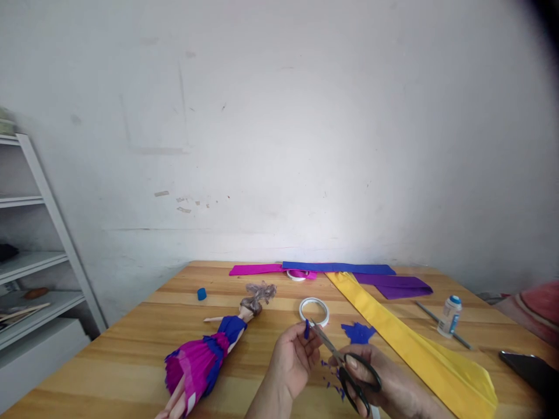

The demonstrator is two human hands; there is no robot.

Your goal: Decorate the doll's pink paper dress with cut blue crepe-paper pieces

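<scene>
My left hand [294, 358] pinches a small blue scrap of paper [306, 329] between thumb and fingers. My right hand [375, 372] is wrapped round the black handles of a pair of scissors [338, 354], whose blade tips point up and left, close beside the scrap. Tiny blue clippings [335, 387] are scattered on the table under the scissors. Just beyond my right hand lies a larger jagged blue piece [358, 333]. A roll of white tape [314, 312] rests flat behind my left hand. To the left lies a doll [213, 352] in a magenta and blue dress.
Along the back of the wooden table [144, 343] lie magenta [255, 269], blue [340, 267] and purple [404, 286] strips. A long yellow strip [406, 337] runs down the right, near a glue bottle [449, 317], a grey stick [441, 323] and a phone [530, 369]. A blue cap [201, 294] sits left.
</scene>
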